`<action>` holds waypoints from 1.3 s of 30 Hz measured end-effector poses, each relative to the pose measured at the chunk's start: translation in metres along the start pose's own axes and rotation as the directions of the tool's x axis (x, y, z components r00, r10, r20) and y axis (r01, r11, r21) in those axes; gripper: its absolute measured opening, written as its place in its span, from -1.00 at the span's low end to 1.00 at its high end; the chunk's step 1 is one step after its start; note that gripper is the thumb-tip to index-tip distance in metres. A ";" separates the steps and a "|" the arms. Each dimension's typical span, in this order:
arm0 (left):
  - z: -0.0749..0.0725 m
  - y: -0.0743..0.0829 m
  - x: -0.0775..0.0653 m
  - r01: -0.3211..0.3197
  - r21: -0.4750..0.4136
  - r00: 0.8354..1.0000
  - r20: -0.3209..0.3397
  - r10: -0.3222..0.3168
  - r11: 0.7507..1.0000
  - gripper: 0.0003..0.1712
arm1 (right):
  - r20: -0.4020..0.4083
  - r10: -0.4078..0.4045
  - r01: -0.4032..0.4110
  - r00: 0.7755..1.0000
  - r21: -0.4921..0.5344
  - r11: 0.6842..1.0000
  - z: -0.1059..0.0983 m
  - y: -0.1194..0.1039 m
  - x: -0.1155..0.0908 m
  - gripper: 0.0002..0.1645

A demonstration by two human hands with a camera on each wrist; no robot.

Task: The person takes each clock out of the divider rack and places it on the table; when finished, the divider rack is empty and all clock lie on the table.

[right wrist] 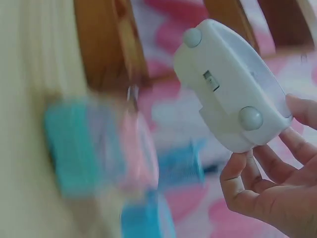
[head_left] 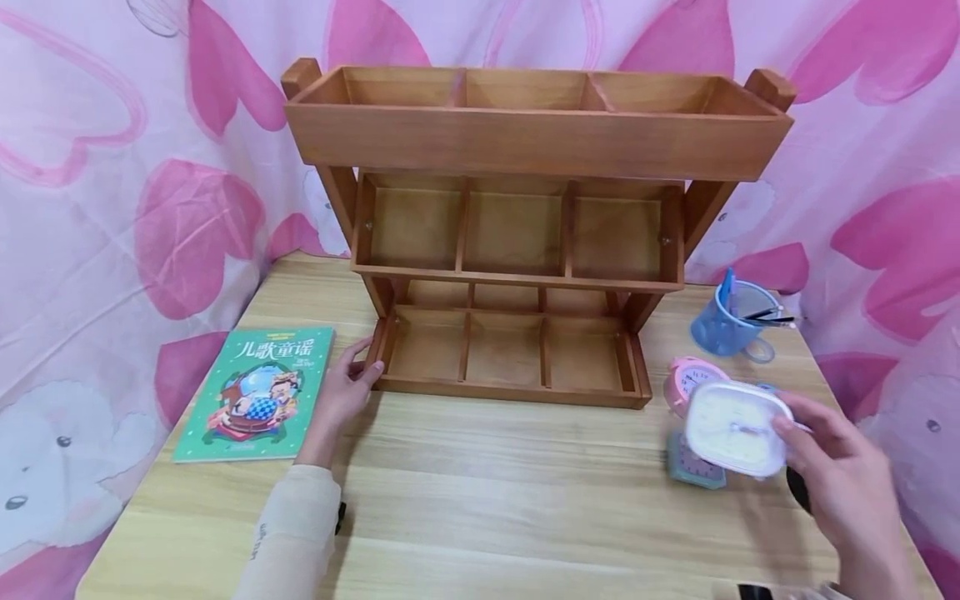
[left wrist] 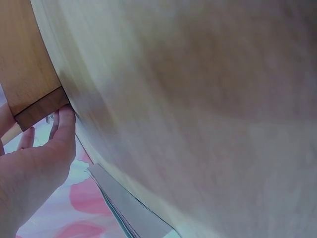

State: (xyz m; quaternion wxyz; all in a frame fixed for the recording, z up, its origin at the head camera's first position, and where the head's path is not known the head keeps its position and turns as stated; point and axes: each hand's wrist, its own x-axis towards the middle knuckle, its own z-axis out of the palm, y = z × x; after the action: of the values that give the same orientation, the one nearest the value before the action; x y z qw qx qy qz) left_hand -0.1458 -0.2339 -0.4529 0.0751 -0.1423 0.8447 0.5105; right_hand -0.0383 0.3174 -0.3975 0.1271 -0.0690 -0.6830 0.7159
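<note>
My right hand [head_left: 843,467] grips a white alarm clock [head_left: 731,427] by its right side, lifted off the table. In the right wrist view the clock's base [right wrist: 218,84] shows two round feet, with the thumb and fingers on its near end. Behind and below it stand a pink alarm clock [head_left: 690,379] and a teal alarm clock [head_left: 693,462], partly covered. On the left, my left hand [head_left: 348,387] holds the lower front corner of a wooden three-tier shelf [head_left: 510,387], thumb and fingers on either side of that corner [left wrist: 42,106].
Each shelf tier has three compartments. A green picture book [head_left: 255,396] lies left of the shelf. To the right stands a blue mesh pen cup [head_left: 727,321] holding several pens. A small blue object [right wrist: 146,218] is blurred near the clocks. Pink patterned cloth [head_left: 202,233] hangs around the table.
</note>
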 end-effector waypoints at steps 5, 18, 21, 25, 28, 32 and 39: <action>-0.002 0.001 -0.002 -0.003 0.013 1.000 0.000 0.003 1.000 -0.34 | -0.070 0.136 -0.137 0.988 -0.008 0.991 -0.050 0.016 -0.008 -0.61; -0.001 0.002 -0.002 -0.032 0.021 0.999 0.002 0.032 0.999 -0.34 | -0.118 0.292 -0.314 0.949 -0.448 0.837 -0.074 0.034 -0.008 -0.80; 0.000 0.002 -0.002 -0.022 0.020 1.000 0.003 0.022 1.000 -0.34 | -0.134 0.288 -0.315 0.948 -0.527 0.790 -0.071 0.034 -0.007 -0.80; 0.000 0.001 -0.002 -0.009 0.023 1.000 0.002 0.009 1.000 -0.34 | -0.120 0.227 -0.244 0.966 -0.705 0.666 -0.066 0.031 -0.005 -0.65; 0.000 0.002 -0.002 -0.007 0.027 1.000 0.006 0.007 1.000 -0.34 | -0.072 0.150 -0.139 0.986 -0.854 0.502 -0.060 0.027 -0.004 -0.44; 0.000 0.002 -0.001 0.002 0.029 1.000 0.010 -0.003 1.000 -0.33 | 0.020 0.079 -0.011 0.997 -0.928 0.373 -0.055 0.024 -0.001 -0.45; 0.001 0.001 -0.001 0.001 0.040 1.000 0.008 -0.001 0.999 -0.33 | 0.089 0.110 0.046 0.990 -0.938 0.345 -0.054 0.028 0.005 -0.47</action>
State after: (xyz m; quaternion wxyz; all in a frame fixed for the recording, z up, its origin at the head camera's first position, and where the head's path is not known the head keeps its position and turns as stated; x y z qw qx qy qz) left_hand -0.1453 -0.2327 -0.4519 0.0817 -0.1392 0.8543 0.4940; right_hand -0.0307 0.3698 -0.4284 0.0036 -0.0937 -0.9750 0.2014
